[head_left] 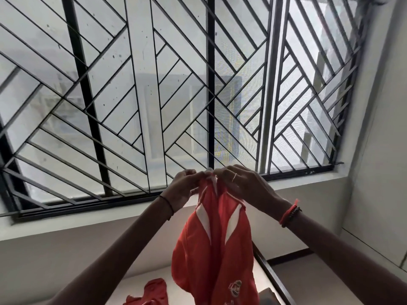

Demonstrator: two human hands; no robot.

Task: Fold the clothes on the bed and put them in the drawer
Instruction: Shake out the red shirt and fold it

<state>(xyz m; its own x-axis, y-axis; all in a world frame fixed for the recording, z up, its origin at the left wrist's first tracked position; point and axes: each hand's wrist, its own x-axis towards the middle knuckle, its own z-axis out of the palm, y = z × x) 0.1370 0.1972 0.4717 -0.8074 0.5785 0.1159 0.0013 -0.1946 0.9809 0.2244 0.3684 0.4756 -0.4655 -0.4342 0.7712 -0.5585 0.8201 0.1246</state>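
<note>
Just below the barred window (154, 95), the left hand (184, 187) and right hand (244, 186) hold up a red garment with white stripes (215, 249), fingers of both pinched on its top edge. A white emblem low on it is too blurred to read. Further beneath the window, a second red piece (152, 291) lies on the pale bed (136, 280), by plain light walls.

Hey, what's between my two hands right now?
The bunched top of the red garment, pinched by the left hand and right hand, hanging down; seen in the head view.
</note>
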